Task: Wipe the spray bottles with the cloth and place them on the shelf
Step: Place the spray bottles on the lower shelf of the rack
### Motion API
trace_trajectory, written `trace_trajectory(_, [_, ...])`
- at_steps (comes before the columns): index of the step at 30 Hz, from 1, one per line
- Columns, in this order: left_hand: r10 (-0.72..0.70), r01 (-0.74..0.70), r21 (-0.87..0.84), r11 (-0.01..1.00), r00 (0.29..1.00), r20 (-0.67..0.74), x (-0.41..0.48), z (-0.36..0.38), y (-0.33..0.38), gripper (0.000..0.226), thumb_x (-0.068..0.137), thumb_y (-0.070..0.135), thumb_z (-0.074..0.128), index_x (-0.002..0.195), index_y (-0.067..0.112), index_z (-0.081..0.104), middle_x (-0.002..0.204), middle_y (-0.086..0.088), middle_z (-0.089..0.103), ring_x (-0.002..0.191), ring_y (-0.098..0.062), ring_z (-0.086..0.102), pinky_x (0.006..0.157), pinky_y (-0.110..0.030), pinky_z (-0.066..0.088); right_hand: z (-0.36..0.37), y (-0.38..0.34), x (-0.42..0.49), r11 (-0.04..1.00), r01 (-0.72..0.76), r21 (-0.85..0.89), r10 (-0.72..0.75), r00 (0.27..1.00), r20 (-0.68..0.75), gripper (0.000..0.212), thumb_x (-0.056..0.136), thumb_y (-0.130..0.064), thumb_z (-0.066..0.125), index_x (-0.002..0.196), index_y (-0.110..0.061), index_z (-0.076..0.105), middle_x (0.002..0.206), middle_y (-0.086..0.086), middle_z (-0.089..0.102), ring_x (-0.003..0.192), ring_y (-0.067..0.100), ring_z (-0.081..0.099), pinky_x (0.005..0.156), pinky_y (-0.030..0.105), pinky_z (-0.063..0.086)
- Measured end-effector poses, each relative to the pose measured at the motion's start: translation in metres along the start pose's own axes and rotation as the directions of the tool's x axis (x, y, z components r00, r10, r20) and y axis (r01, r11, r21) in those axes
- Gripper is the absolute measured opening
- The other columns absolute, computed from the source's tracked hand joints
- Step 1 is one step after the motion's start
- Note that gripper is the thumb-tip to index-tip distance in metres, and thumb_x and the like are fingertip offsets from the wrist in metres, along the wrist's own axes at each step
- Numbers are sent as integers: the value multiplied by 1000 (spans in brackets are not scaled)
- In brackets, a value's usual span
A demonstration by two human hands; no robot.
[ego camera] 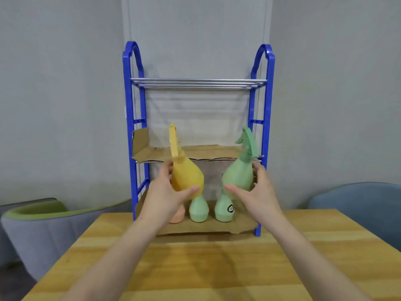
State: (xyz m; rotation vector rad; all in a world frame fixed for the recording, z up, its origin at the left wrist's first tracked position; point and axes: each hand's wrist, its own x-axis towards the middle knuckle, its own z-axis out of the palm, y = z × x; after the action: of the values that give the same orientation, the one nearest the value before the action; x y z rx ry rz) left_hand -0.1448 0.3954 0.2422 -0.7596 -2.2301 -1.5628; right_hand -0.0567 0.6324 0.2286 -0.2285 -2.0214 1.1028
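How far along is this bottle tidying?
Looks done: a peach bottle, a plain green bottle and a stickered green bottle stand on the bottom tier of the blue shelf. In hand: the left hand grips a yellow spray bottle, the right hand a green spray bottle, held before the middle tier. Left: setting those two down. No cloth shows, so wiping is unclear.

Nothing here can truly be read. The only marking is a small round black sticker (230,209) on a green spray bottle (221,215) standing on the bottom shelf (243,225), lower centre of the frame; its white marks are too blurred to make out.
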Motion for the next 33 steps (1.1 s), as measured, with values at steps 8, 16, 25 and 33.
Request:
trace_trajectory(8, [59, -60, 53, 997, 998, 15, 94, -29, 32, 95, 75, 38, 93, 152, 25, 39, 139, 5, 57, 119, -19, 62, 99, -41, 56, 9, -56, 79, 975, 132, -181, -130, 991, 27, 82, 76, -52, 86, 145, -37, 44, 118, -21, 62, 114, 15, 63, 96, 43, 55])
trace_trajectory(16, [-59, 45, 142, 989, 994, 93, 192, -11, 17, 95, 78, 37, 91, 153, 16, 36, 146, -7, 55, 125, -29, 59, 102, -46, 55, 55, -52, 171, 964, 99, -248, -81, 993, 84, 79, 72, -61, 82, 136, -32, 47, 119, -7, 68, 104, 20, 67, 88, 46, 59])
trace_trajectory(25, [-143, 96, 229, 969, 971, 194, 233, 36, -22, 94, 79, 29, 91, 154, 10, 38, 148, -11, 54, 130, -29, 57, 104, -37, 50, 105, -14, 219, 930, -4, -368, 60, 989, 139, 83, 75, -54, 87, 135, -15, 44, 124, 8, 65, 111, 31, 66, 86, 43, 57])
trace_trajectory(33, [-139, 102, 252, 962, 981, 132, 233, 37, -34, 79, 81, 36, 88, 146, 16, 47, 137, -7, 62, 123, -28, 60, 106, -47, 51, 109, 1, 222, 943, -84, -321, 129, 984, 120, 79, 77, -50, 88, 132, -14, 43, 129, 10, 64, 116, 32, 64, 88, 39, 54])
